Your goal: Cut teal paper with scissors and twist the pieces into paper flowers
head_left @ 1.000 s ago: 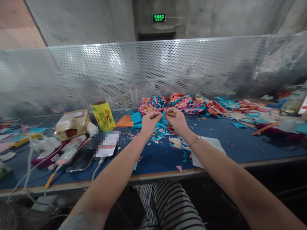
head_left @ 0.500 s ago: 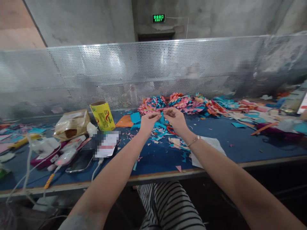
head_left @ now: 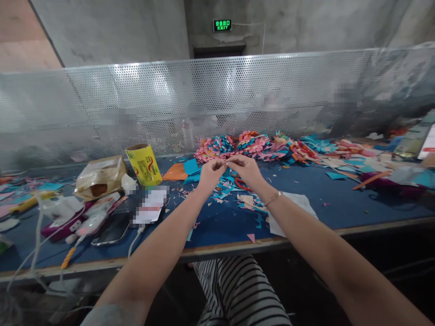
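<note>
My left hand [head_left: 211, 172] and my right hand [head_left: 247, 171] meet above the blue tabletop, both with fingers pinched and fingertips touching. A small piece of blue paper [head_left: 229, 171] shows just below the fingertips; the fingers hide most of it. Under my hands lie blue paper scraps [head_left: 224, 184] and a red-handled tool [head_left: 242, 183], partly covered by my right hand. Just beyond them sit round bunches of pink, blue and orange cut paper [head_left: 253, 144].
At left stand a yellow carton [head_left: 144, 165] and a brown paper bag [head_left: 101, 179], with phones [head_left: 149, 206] and cables in front. A white sheet [head_left: 301, 203] lies under my right forearm. Paper strips [head_left: 356, 154] pile up at right. A perforated metal panel [head_left: 163, 104] closes off the back.
My fingertips have come together, and the blue paper that showed between them is now mostly hidden. The view has shifted slightly; the things on the table stay put.
</note>
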A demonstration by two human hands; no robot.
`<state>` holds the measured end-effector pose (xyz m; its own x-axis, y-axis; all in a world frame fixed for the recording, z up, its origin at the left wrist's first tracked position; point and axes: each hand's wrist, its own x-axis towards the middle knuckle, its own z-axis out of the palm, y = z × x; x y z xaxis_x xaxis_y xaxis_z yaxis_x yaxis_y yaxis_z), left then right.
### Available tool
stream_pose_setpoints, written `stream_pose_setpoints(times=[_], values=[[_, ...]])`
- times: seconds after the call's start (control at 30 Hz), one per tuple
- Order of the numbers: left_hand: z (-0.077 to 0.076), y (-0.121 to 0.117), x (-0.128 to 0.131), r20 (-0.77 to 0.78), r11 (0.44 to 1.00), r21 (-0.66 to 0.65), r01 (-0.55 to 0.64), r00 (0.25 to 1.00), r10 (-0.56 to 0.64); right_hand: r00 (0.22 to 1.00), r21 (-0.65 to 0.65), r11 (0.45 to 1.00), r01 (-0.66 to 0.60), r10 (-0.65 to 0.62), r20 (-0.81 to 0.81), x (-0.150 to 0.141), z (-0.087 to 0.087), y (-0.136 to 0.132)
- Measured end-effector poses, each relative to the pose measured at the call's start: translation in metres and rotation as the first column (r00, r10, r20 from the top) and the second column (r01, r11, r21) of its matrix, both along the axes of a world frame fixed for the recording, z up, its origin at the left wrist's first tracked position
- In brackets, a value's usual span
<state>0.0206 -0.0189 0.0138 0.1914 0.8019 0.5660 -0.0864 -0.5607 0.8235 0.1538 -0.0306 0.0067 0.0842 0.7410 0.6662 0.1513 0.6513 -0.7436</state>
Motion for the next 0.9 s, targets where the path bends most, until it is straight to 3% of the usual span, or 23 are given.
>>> stream_pose_setpoints(times=[0.2, 0.37, 0.63, 0.77, 0.9], values=[[-0.002, 0.005, -0.002, -0.050, 0.999, 0.008, -0.035, 0.998, 0.035, 0.996, -0.044, 0.998, 0.038, -0.042, -0.081, 0.004, -0.003, 0.008], [-0.003, 0.008, -0.006, -0.132, 0.994, 0.064, -0.086, 0.987, 0.093, 0.988, -0.083, 0.996, -0.013, 0.000, -0.152, 0.007, -0.008, 0.016], [-0.005, 0.011, -0.005, -0.157, 0.991, 0.090, -0.096, 0.982, 0.109, 0.993, -0.110, 0.993, 0.031, -0.044, -0.112, 0.005, -0.011, 0.016], [-0.005, 0.010, -0.005, -0.112, 0.988, 0.091, -0.128, 0.984, 0.138, 0.991, -0.057, 0.991, 0.123, -0.125, -0.049, 0.006, -0.008, 0.011], [-0.003, 0.008, -0.004, -0.041, 0.979, 0.023, -0.201, 0.979, 0.202, 0.967, 0.138, 0.962, 0.237, -0.247, 0.055, 0.005, -0.001, -0.001]])
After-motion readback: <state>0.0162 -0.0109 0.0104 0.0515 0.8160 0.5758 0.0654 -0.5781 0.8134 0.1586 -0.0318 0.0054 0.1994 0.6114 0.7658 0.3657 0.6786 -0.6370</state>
